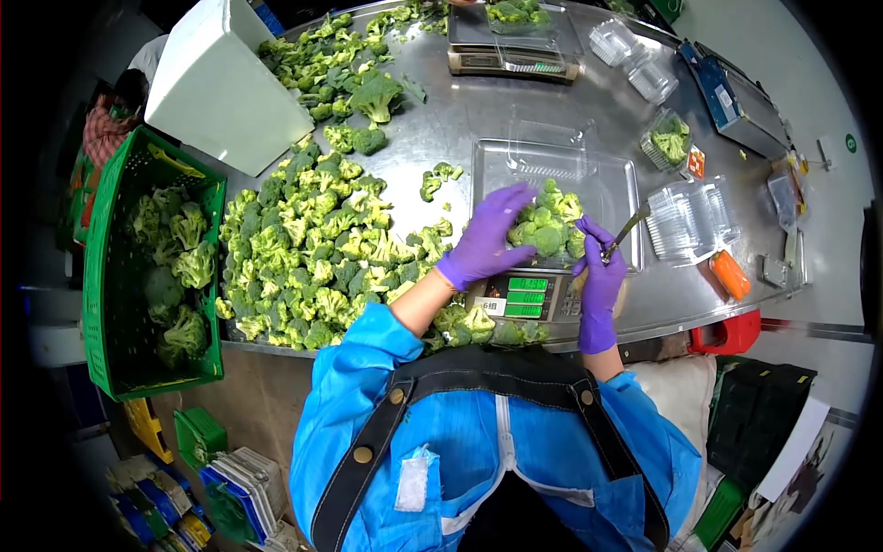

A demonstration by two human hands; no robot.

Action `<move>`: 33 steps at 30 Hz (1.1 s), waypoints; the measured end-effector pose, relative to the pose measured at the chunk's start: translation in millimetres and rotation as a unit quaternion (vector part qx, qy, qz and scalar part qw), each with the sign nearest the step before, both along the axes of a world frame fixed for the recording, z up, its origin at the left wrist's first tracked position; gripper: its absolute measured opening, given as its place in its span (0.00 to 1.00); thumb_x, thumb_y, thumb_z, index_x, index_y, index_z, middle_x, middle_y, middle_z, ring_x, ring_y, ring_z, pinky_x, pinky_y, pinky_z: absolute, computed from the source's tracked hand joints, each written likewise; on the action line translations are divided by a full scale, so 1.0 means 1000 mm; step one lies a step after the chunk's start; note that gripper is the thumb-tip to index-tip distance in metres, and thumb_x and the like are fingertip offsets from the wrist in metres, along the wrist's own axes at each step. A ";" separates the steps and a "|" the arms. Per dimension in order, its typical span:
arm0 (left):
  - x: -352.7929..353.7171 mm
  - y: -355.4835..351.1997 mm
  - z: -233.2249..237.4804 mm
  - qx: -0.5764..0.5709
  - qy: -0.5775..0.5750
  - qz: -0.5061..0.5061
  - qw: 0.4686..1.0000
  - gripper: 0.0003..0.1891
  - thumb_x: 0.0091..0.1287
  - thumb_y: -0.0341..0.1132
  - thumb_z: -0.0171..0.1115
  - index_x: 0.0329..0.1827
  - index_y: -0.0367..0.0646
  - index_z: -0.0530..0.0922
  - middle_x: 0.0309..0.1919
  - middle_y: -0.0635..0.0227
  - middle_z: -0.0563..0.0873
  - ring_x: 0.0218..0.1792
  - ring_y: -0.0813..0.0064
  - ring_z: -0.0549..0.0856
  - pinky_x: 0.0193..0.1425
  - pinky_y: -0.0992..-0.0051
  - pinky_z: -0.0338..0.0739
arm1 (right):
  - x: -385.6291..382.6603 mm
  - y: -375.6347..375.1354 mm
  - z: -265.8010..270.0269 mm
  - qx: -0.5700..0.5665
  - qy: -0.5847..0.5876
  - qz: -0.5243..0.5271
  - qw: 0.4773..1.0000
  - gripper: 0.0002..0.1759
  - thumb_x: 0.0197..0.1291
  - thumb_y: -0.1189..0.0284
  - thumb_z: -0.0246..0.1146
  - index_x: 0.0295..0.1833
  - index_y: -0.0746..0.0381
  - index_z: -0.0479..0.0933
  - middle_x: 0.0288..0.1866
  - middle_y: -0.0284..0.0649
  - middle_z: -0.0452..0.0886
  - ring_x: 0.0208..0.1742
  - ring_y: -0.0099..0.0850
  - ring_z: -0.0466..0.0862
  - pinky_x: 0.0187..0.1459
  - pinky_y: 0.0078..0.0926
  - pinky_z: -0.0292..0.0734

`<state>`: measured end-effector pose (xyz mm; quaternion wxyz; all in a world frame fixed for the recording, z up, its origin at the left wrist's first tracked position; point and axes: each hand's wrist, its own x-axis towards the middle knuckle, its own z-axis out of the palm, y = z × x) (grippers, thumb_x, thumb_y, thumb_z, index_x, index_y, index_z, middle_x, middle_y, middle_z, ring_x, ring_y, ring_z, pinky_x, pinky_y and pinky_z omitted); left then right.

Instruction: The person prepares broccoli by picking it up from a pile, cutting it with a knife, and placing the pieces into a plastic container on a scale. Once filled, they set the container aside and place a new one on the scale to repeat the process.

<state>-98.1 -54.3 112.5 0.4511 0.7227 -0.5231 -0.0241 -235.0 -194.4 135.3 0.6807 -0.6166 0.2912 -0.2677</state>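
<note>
Stainless-steel bench (441,138) fills the head view, with a broad heap of cut green broccoli florets (313,248) spread over its left half. A green slatted plastic crate (179,164) of whole heads stands at the bench's left edge.

Near the front edge sits a digital scale with a green readout (526,296); its digits are too small to read. It carries a clear, shallow plastic tray (602,179) holding a small mound of florets (550,230).

The purple-gloved left hand (486,237) lies spread over that mound, fingers touching the florets but not visibly closed on any. The purple-gloved right hand (600,276) is clenched on what looks like a small metal knife (627,228), blade pointing up and away.

The step seems to be trimming a portion to weight. A next move would call for watching the readout and keeping the blade clear of the left fingers.
</note>
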 end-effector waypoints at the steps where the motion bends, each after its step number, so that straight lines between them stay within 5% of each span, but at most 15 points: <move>1: 0.001 0.008 0.000 -0.040 0.034 0.031 0.998 0.36 0.51 0.38 0.67 0.65 0.44 0.63 0.60 0.55 0.69 0.62 0.55 0.68 0.65 0.62 0.62 | -0.002 -0.001 0.001 0.000 0.001 -0.006 1.000 0.14 0.62 0.73 0.57 0.52 0.66 0.74 0.49 0.38 0.80 0.19 0.13 0.70 0.20 0.10 0.64; 6: 0.002 0.054 -0.013 -0.072 0.157 0.145 0.974 0.31 0.51 0.33 0.68 0.60 0.40 0.69 0.56 0.59 0.74 0.59 0.63 0.72 0.63 0.69 0.65 | -0.006 -0.006 0.004 0.000 0.030 -0.020 0.999 0.14 0.62 0.72 0.57 0.52 0.65 0.74 0.49 0.36 0.80 0.20 0.13 0.71 0.20 0.10 0.65; 16: -0.022 0.072 -0.034 -0.069 0.296 0.186 0.934 0.21 0.58 0.30 0.61 0.56 0.40 0.73 0.51 0.65 0.78 0.53 0.73 0.75 0.59 0.73 0.67 | -0.004 -0.001 -0.005 -0.025 0.021 0.023 0.999 0.16 0.58 0.75 0.59 0.53 0.64 0.75 0.51 0.35 0.80 0.27 0.12 0.74 0.23 0.09 0.68; 22: -0.024 0.078 -0.041 -0.064 0.300 0.203 0.930 0.20 0.59 0.30 0.61 0.55 0.39 0.73 0.50 0.65 0.79 0.52 0.73 0.76 0.58 0.73 0.68 | -0.001 0.004 -0.007 -0.045 0.065 0.056 0.995 0.19 0.56 0.78 0.60 0.55 0.62 0.75 0.51 0.34 0.80 0.25 0.12 0.73 0.24 0.09 0.67; 25: -0.028 0.087 -0.043 -0.071 0.303 0.217 0.925 0.19 0.58 0.30 0.61 0.54 0.40 0.74 0.48 0.65 0.79 0.51 0.73 0.77 0.56 0.73 0.69 | -0.001 0.007 -0.010 -0.061 0.094 0.068 0.991 0.20 0.55 0.79 0.60 0.55 0.62 0.75 0.52 0.36 0.79 0.35 0.15 0.78 0.31 0.10 0.72; 28: -0.028 0.107 -0.052 -0.079 0.294 0.251 0.919 0.17 0.57 0.29 0.62 0.51 0.41 0.76 0.47 0.64 0.79 0.49 0.70 0.78 0.54 0.73 0.70 | 0.004 0.005 -0.021 -0.124 0.062 0.079 0.987 0.21 0.56 0.78 0.60 0.57 0.61 0.73 0.53 0.34 0.79 0.25 0.12 0.72 0.21 0.08 0.65; 30: -0.025 0.132 -0.062 -0.017 0.126 0.299 0.946 0.16 0.56 0.30 0.62 0.49 0.41 0.77 0.46 0.62 0.80 0.49 0.67 0.78 0.54 0.72 0.70 | 0.002 0.007 -0.020 -0.116 0.048 0.064 0.990 0.22 0.55 0.79 0.60 0.58 0.60 0.73 0.53 0.33 0.79 0.28 0.10 0.73 0.20 0.07 0.62; 31: -0.025 0.145 -0.063 -0.007 0.147 0.334 0.931 0.15 0.56 0.30 0.62 0.48 0.41 0.77 0.45 0.61 0.81 0.48 0.65 0.78 0.54 0.70 0.70 | 0.001 0.002 -0.022 -0.168 0.090 0.082 0.978 0.26 0.53 0.79 0.61 0.61 0.60 0.71 0.55 0.35 0.78 0.39 0.17 0.79 0.29 0.12 0.72; 32: -0.024 0.156 -0.065 -0.019 0.180 0.374 0.910 0.14 0.56 0.30 0.63 0.47 0.40 0.78 0.44 0.61 0.81 0.48 0.65 0.79 0.53 0.70 0.70 | 0.003 0.005 -0.021 -0.166 0.088 0.088 0.978 0.26 0.53 0.79 0.61 0.61 0.60 0.71 0.55 0.35 0.78 0.39 0.17 0.79 0.29 0.12 0.72; 33: -0.023 0.166 -0.066 -0.024 0.172 0.395 0.902 0.14 0.56 0.30 0.62 0.46 0.40 0.78 0.44 0.61 0.81 0.47 0.65 0.79 0.53 0.71 0.71 | 0.005 0.007 -0.017 -0.214 0.103 0.099 0.966 0.28 0.51 0.77 0.63 0.61 0.60 0.70 0.57 0.38 0.77 0.49 0.25 0.77 0.44 0.20 0.70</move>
